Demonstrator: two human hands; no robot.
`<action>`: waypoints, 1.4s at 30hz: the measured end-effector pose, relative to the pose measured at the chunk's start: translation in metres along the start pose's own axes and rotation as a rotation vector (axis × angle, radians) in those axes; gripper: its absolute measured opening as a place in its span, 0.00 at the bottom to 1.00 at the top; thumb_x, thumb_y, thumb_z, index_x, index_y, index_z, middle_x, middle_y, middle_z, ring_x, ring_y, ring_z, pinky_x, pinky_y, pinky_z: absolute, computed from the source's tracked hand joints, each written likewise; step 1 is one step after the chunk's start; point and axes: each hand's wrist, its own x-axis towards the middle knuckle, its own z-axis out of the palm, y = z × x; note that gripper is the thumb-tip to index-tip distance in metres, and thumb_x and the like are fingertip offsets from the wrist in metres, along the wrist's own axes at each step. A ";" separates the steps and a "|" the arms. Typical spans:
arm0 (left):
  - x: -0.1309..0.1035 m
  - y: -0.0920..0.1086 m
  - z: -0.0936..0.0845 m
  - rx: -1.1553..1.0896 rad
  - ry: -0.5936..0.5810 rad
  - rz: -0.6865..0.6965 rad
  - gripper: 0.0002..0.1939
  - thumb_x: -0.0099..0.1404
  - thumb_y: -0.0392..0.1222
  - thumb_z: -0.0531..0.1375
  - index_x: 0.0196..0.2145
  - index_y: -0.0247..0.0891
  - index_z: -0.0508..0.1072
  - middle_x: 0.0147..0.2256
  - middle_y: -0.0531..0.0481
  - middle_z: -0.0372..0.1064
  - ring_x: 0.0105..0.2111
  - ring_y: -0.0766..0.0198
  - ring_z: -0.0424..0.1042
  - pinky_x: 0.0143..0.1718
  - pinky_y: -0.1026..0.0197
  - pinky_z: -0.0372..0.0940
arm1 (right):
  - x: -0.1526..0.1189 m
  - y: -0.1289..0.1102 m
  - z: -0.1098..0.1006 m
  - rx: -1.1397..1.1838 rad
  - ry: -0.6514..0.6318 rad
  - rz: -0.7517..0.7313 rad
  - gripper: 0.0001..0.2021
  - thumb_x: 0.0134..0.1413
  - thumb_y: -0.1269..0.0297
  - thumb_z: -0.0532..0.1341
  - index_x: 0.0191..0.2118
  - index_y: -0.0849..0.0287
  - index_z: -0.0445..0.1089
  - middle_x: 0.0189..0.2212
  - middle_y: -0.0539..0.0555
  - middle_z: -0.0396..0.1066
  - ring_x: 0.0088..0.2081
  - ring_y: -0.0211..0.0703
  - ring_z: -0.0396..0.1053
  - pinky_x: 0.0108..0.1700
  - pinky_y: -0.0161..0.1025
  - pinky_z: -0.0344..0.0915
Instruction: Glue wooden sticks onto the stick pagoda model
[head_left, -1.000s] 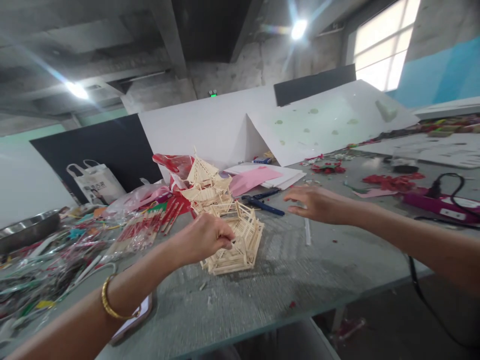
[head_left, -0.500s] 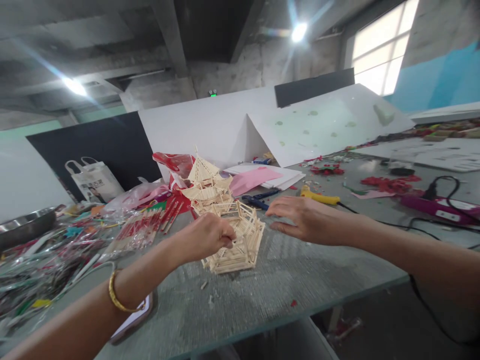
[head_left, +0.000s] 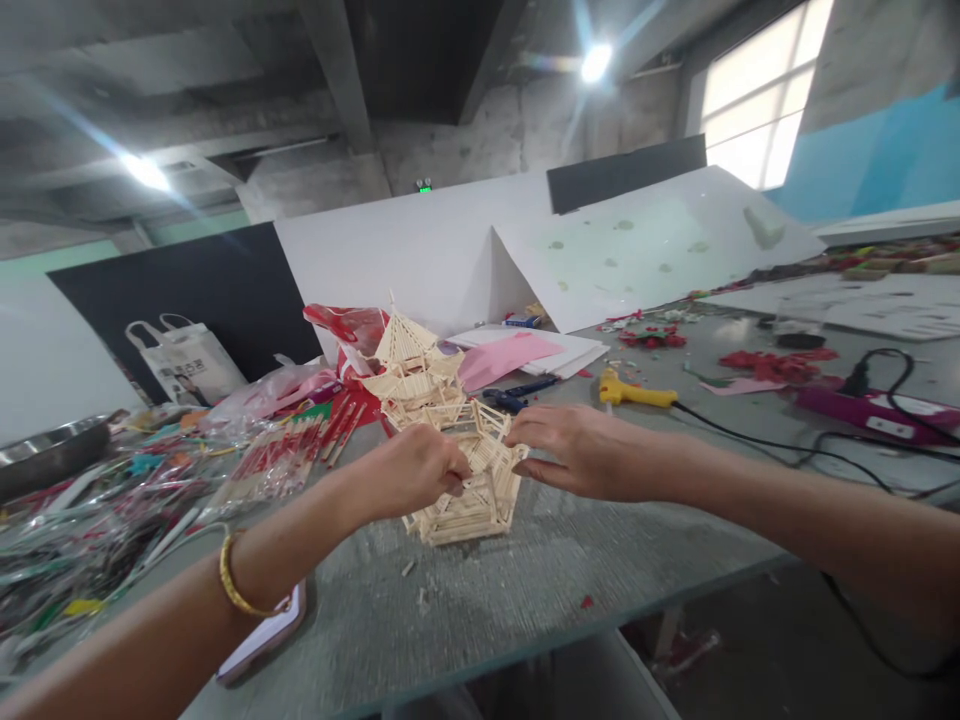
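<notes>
A bare concrete workshop with ceiling lamps and a bright window holds a long grey table (head_left: 600,560), backed by white and black boards. Its left end is buried in clear plastic wrappers and red-tipped sticks (head_left: 300,450), too tangled to sort out; a metal tray (head_left: 52,455) is cut off by the left edge. Near the middle stands a wooden stick pagoda model (head_left: 412,365), and just in front of it a hexagonal stick frame (head_left: 472,490) rests on the table. The left hand (head_left: 416,470) is clenched on the frame's near rim, its fingertips hidden behind the knuckles. The right hand (head_left: 577,450) touches the frame's far side with a pinching grip; whether it has truly closed on a stick I cannot tell. A phone (head_left: 262,640) lies half hidden under the left forearm. Beyond lie a yellow glue gun (head_left: 634,392), blue pliers (head_left: 510,395) and a purple device (head_left: 877,408).
</notes>
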 end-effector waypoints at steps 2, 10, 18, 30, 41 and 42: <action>0.001 -0.002 0.001 0.015 -0.008 0.005 0.10 0.57 0.30 0.54 0.20 0.32 0.71 0.20 0.51 0.67 0.21 0.72 0.61 0.25 0.67 0.51 | 0.002 -0.001 0.001 -0.002 0.003 -0.003 0.11 0.56 0.64 0.54 0.41 0.64 0.68 0.37 0.58 0.69 0.41 0.46 0.66 0.43 0.41 0.62; 0.004 -0.005 0.006 0.048 -0.041 0.024 0.10 0.56 0.29 0.54 0.19 0.32 0.67 0.18 0.54 0.65 0.20 0.74 0.58 0.24 0.68 0.50 | 0.006 -0.002 0.010 -0.019 -0.015 -0.032 0.11 0.54 0.65 0.55 0.42 0.64 0.67 0.37 0.58 0.68 0.38 0.44 0.66 0.39 0.38 0.61; 0.007 0.007 0.001 0.097 -0.072 -0.030 0.11 0.54 0.27 0.52 0.18 0.32 0.68 0.18 0.54 0.63 0.20 0.73 0.56 0.23 0.67 0.49 | 0.013 -0.004 0.018 -0.035 -0.089 -0.040 0.12 0.53 0.66 0.55 0.42 0.64 0.68 0.35 0.57 0.68 0.35 0.44 0.66 0.34 0.37 0.58; 0.008 0.015 0.002 0.213 -0.138 -0.155 0.10 0.55 0.29 0.52 0.21 0.33 0.70 0.23 0.49 0.70 0.25 0.68 0.66 0.27 0.66 0.52 | 0.013 0.006 0.001 0.017 -0.093 0.046 0.16 0.52 0.68 0.57 0.48 0.64 0.66 0.36 0.57 0.71 0.36 0.41 0.67 0.35 0.34 0.57; 0.008 0.017 0.002 0.226 -0.139 -0.141 0.11 0.56 0.29 0.52 0.22 0.34 0.71 0.24 0.48 0.71 0.25 0.68 0.67 0.26 0.66 0.52 | 0.024 0.000 0.007 0.046 -0.234 -0.033 0.17 0.50 0.68 0.59 0.48 0.62 0.66 0.33 0.56 0.72 0.34 0.41 0.67 0.32 0.33 0.55; 0.008 0.018 0.002 0.227 -0.147 -0.145 0.11 0.56 0.29 0.52 0.22 0.34 0.71 0.24 0.48 0.70 0.24 0.68 0.66 0.25 0.66 0.52 | 0.026 -0.001 0.008 0.041 -0.236 -0.051 0.17 0.51 0.67 0.59 0.48 0.62 0.66 0.33 0.56 0.72 0.34 0.41 0.67 0.32 0.34 0.55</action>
